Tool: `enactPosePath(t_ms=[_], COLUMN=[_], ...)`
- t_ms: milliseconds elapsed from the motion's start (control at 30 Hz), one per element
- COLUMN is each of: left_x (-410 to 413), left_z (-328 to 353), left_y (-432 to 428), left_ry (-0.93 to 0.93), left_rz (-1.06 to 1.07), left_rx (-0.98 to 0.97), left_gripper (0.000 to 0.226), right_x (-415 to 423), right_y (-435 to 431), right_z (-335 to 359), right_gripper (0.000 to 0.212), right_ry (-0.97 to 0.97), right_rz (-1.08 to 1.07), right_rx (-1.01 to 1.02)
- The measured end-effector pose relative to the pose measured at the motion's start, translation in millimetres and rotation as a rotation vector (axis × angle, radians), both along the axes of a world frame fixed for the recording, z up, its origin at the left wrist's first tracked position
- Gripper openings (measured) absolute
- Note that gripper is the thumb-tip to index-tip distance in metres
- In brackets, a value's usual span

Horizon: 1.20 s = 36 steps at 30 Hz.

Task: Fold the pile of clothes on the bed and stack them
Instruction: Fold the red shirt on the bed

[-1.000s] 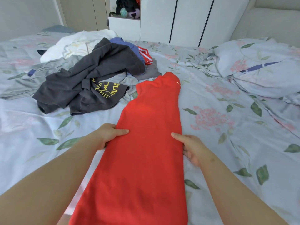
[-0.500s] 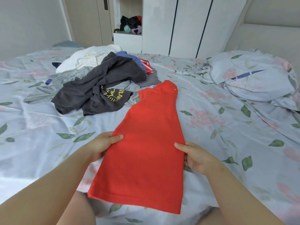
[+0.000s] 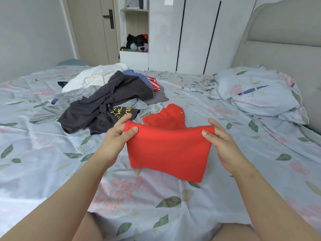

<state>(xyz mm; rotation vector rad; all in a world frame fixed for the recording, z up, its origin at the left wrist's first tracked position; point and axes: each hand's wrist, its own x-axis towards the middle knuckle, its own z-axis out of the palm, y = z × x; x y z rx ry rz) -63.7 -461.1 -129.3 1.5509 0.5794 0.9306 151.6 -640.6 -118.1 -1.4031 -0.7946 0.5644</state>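
A red garment (image 3: 166, 150) hangs doubled over in front of me, lifted off the floral bed sheet (image 3: 52, 162). My left hand (image 3: 116, 134) pinches its upper left fold between thumb and fingers. My right hand (image 3: 220, 136) pinches the upper right fold the same way. The garment's far end (image 3: 172, 113) still lies on the bed behind the fold. Beyond it to the left sits the unfolded pile of clothes (image 3: 107, 100), with a dark grey top, a black shirt with yellow print, white, blue and red-striped pieces.
A pillow (image 3: 257, 91) in matching floral cover lies at the right, against the padded headboard (image 3: 281, 42). White wardrobe doors (image 3: 191, 32) and an open shelf with a plush toy (image 3: 139, 44) stand behind the bed. My knees show at the bottom edge.
Both hands lifted the red garment's middle up and away from me, folding the near half under. It lay long and flat on the bed before; the view also tilted upward.
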Motion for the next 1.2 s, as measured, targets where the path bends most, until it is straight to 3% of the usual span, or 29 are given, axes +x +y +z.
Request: enactPosePath(t_ms=[233, 333, 400, 467, 567, 633, 733, 800, 933, 1067, 1133, 1200], left_x=[-9.6, -14.2, -14.3, -12.5, -5.0, 3.3, 27.1, 43.2, 38.5, 17.4, 14.8, 14.9], left_z=[-6.9, -5.0, -7.3, -12.5, -23.5, -27.8, -30.2, -39.8, -67.7, -68.6, -57.9, -45.0], left_y=[-3.8, -2.2, -1.3, 0.4, 12.0, 22.7, 40.9, 53.8, 63.0, 63.5, 62.6, 63.3], left_ry=[0.015, -0.016, 0.0, 0.043, 0.189, 0.244, 0.216, 0.338, 0.741, 0.802, 0.8, 0.855], left_rz=[-0.03, -0.059, -0.139, -0.192, -0.12, -0.05, 0.022, 0.031, 0.096, 0.127, 0.034, -0.083], left_rx=[-0.086, -0.16, -0.232, -0.354, -0.37, -0.316, -0.382, -0.427, -0.315, -0.239, -0.25, -0.236], left_gripper=[0.026, 0.021, 0.018, 0.012, 0.018, 0.018, 0.014, 0.018, 0.041, 0.059, 0.054, 0.033], right_x=[-5.0, -2.8, -3.0, -3.1, -1.3, 2.7, 13.8, 19.6, 14.6, 11.9, 13.2, 17.4], right_y=[-7.0, -9.0, -8.8, -7.8, -2.2, 9.8, 39.6, 58.6, 67.7, 57.6, 51.2, 46.1], right_z=[-14.4, -17.0, -19.4, -21.5, -24.0, -28.1, -30.2, -37.6, -71.3, -70.8, -62.1, -54.9], right_gripper=[0.019, 0.064, 0.069, 0.061, 0.015, 0.017, 0.016, 0.012, 0.006, 0.018, 0.012, 0.015], right_ry=[0.004, 0.025, 0.069, 0.126, 0.193, 0.163, 0.24, 0.245, 0.158, 0.119, 0.102, 0.02], right_rz=[0.049, 0.167, 0.243, 0.262, 0.189, 0.106, -0.059, -0.116, -0.085, -0.067, 0.037, 0.149], right_rx=[0.049, -0.003, -0.066, -0.124, -0.201, -0.254, -0.226, -0.317, -0.565, -0.565, -0.63, -0.77])
